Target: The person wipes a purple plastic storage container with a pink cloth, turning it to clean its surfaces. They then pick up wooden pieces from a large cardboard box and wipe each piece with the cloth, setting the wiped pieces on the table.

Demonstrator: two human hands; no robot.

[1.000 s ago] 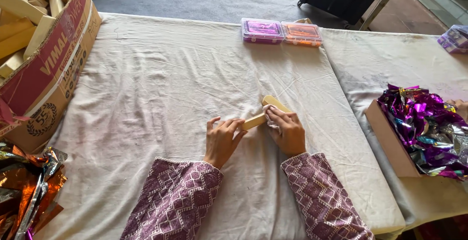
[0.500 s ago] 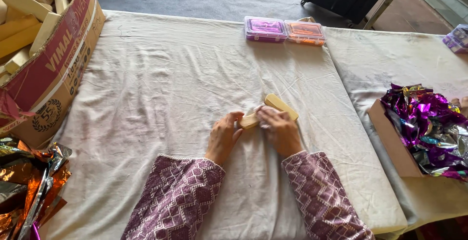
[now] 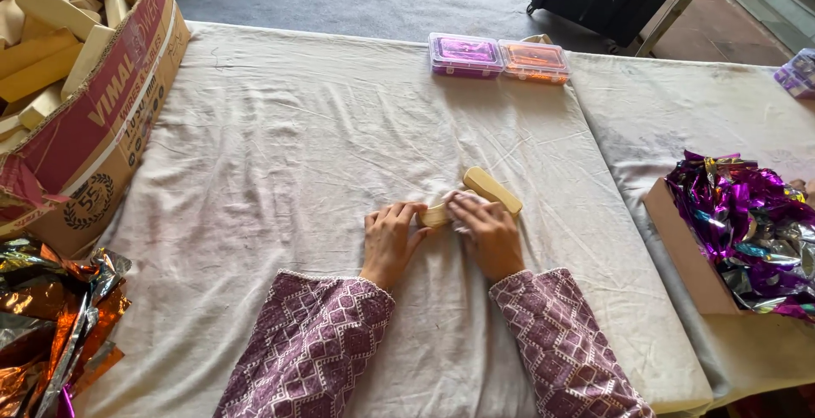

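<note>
A pale wooden piece point(image 3: 490, 190), long and rounded at its ends, lies on the cloth-covered table point(image 3: 297, 163) in the head view. My left hand point(image 3: 389, 242) rests flat beside its near end, fingertips touching the wood. My right hand point(image 3: 487, 233) presses on the near end too, with what looks like a scrap of thin clear wrap under the fingers. Both arms wear purple patterned sleeves.
A cardboard box point(image 3: 102, 121) full of similar wooden pieces stands at the left edge. Copper foil wrappers point(image 3: 51, 333) pile at the near left. Two small lidded plastic boxes, purple point(image 3: 463, 54) and orange point(image 3: 532, 60), sit at the far side. A tray of purple foil point(image 3: 747, 223) sits right.
Both hands have closed in on the wooden piece and pressed it down on the cloth; the view has shifted slightly, and the piece has turned little.
</note>
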